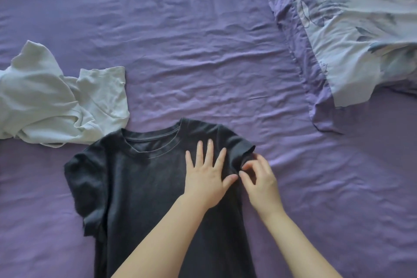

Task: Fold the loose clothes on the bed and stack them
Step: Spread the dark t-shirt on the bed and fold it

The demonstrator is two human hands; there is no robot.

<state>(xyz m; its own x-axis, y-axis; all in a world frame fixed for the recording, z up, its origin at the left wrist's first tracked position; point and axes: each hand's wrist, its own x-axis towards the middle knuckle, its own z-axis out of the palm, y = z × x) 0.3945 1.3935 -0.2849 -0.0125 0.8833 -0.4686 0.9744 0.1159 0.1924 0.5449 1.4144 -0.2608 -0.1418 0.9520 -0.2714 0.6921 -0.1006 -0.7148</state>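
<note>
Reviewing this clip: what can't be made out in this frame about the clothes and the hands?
- Dark T-shirt: its hem is cut off by the bottom edge of the head view, and both forearms cover part of it.
- White garment: crumpled, and cut off by the left edge, so its type is unclear.
- Right hand: curled fingers at the sleeve hide whether cloth is pinched.
- Left hand: flat, hiding the fabric beneath.

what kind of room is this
Most likely a bedroom: a wrinkled purple bed sheet fills the view, a floral lilac pillow lies upper right, and a dark grey t-shirt is spread out.
</note>
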